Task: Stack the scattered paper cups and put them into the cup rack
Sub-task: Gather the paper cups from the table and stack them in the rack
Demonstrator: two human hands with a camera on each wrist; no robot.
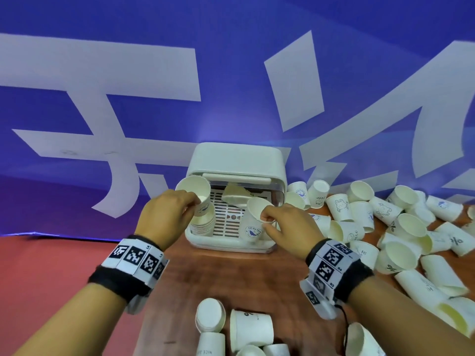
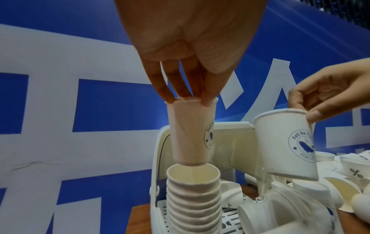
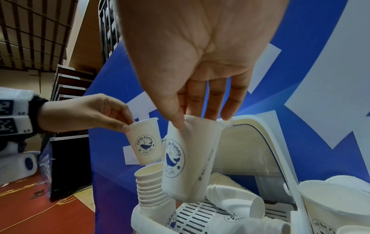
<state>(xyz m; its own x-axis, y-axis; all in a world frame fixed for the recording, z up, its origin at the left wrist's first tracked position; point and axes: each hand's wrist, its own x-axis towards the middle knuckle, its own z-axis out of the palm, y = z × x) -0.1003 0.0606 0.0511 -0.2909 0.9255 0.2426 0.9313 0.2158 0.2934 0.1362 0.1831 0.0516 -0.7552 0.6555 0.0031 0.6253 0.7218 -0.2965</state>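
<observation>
A white cup rack [image 1: 232, 163] with a raised lid stands at the back of the wooden table. In its left corner stands a stack of nested paper cups [image 2: 193, 194] [image 1: 203, 223]. My left hand [image 1: 168, 214] pinches the rim of a whale-logo cup [image 2: 191, 133] [image 3: 145, 143], whose base hangs just over the stack's mouth. My right hand [image 1: 279, 224] pinches the rim of a second whale-logo cup [image 3: 186, 158] [image 2: 286, 144] [image 1: 253, 222], tilted above the rack's slatted floor [image 1: 226, 219]. Other cups lie on their sides inside the rack [image 3: 236, 196].
Several loose paper cups [image 1: 401, 227] lie scattered over the table to the right of the rack, and a few more [image 1: 231, 327] near the front edge. A blue banner [image 1: 128, 73] with white shapes hangs right behind the rack. Red floor [image 1: 51, 278] lies to the left.
</observation>
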